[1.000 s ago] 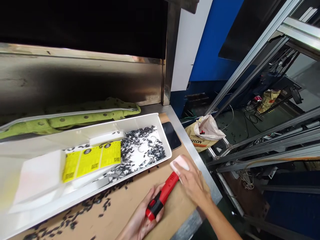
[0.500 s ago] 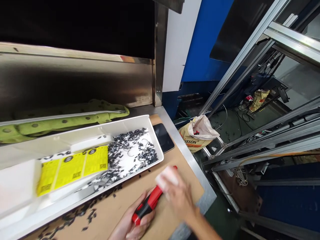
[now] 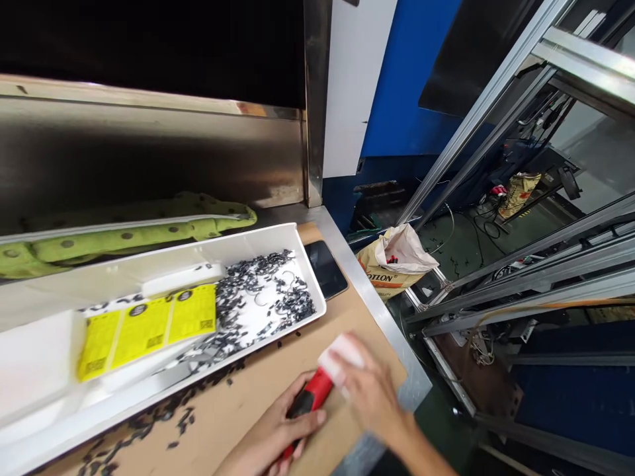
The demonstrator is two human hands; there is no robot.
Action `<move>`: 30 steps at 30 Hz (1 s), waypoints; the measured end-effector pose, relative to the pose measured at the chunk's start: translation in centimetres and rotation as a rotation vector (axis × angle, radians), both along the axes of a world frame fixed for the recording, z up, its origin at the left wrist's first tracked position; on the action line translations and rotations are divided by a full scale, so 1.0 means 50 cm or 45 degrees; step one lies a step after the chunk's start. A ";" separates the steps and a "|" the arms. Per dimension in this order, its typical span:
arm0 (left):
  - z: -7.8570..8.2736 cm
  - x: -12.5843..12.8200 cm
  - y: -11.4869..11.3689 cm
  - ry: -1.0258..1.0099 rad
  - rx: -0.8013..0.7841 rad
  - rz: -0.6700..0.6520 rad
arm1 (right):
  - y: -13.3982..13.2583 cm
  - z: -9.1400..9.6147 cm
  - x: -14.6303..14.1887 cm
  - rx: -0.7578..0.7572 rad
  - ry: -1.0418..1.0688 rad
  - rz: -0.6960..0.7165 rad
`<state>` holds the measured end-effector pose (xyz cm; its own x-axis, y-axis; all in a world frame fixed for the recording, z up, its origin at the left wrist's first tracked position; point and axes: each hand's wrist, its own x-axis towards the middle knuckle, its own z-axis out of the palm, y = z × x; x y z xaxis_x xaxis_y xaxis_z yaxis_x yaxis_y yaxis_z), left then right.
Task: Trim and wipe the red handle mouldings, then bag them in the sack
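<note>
My left hand point(image 3: 278, 423) is wrapped around a red-and-black handle-shaped plastic part point(image 3: 312, 395), held at a slant above the brown work surface. A white pad point(image 3: 340, 356), perhaps folded cloth or tissue, is in my right hand point(image 3: 371, 391). The pad lies over the upper end of the part and hides it. Both hands are closed, the right one slightly blurred. Just beyond them stands a long white tray point(image 3: 310, 225) with many small black pieces point(image 3: 292, 301) in it.
Yellow labels point(image 3: 149, 330) lie in the tray. A phone point(image 3: 325, 270) lies at the tray's right end. Black scraps point(image 3: 186, 420) litter the brown surface point(image 3: 223, 423). A green cloth roll point(image 3: 149, 235) is behind. An open sack point(image 3: 397, 264) stands beyond the metal edge, near aluminium framing point(image 3: 486, 119).
Both hands and the red-and-black part have shifted slightly right. The part has turned in my left hand, with its lower end now mostly covered, and the pad covers the upper tip.
</note>
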<state>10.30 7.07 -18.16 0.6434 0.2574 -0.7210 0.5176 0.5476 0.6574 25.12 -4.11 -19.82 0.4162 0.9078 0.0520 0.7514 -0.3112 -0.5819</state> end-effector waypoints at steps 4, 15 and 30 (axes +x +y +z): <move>-0.001 0.006 -0.003 0.092 0.380 -0.195 | -0.020 0.010 -0.009 -0.002 -0.048 0.037; 0.041 0.029 -0.018 0.518 1.095 -0.730 | -0.035 0.032 -0.014 -0.039 -0.082 0.102; -0.003 0.021 -0.036 0.426 1.137 -0.686 | -0.035 -0.008 -0.015 0.041 0.101 -0.121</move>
<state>11.37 5.29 -18.31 0.6348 0.5177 -0.5736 0.7725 -0.4082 0.4865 24.38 -5.88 -20.23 0.5041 0.8625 0.0439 0.6705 -0.3588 -0.6494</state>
